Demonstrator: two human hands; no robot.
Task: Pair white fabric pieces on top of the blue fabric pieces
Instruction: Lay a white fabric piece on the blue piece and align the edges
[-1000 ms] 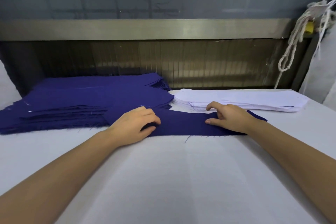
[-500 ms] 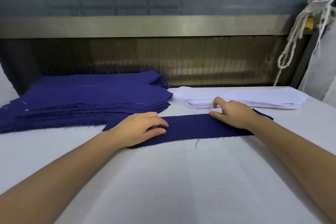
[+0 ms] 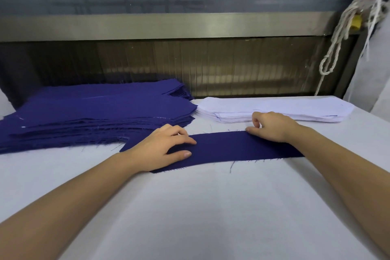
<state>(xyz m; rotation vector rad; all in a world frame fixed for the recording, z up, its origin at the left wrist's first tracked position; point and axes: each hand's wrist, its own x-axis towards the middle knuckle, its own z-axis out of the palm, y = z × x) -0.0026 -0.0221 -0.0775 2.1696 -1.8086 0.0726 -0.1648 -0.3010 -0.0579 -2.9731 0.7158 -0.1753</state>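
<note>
Blue strip (image 3: pixel 228 148): lies flat on the white table (image 3: pixel 190 207), crosswise, just in front of both stacks, with nothing white on it.
Left hand (image 3: pixel 166 148): rests on the strip's left end, fingers loosely spread, thumb and forefinger laid on the cloth and gripping nothing.
Right hand (image 3: pixel 272 126): sits at the strip's far edge with its fingers curled under; I cannot tell whether it pinches the cloth or only presses it.
Blue stack (image 3: pixel 95 116): thick pile at the far left, frayed edges touching the strip's left corner.
White stack (image 3: pixel 274 107): lower pile at the far right, just behind the right hand.
Behind: metal rail (image 3: pixel 168 25) above a dark ribbed panel.
Right corner: knotted white rope (image 3: pixel 337 38) hangs beside a small yellow object (image 3: pixel 356 21).
Hidden: both forearms cover the strip's ends, and the right fingertips are tucked out of sight.
Cut off: the blue stack runs past the left edge.
</note>
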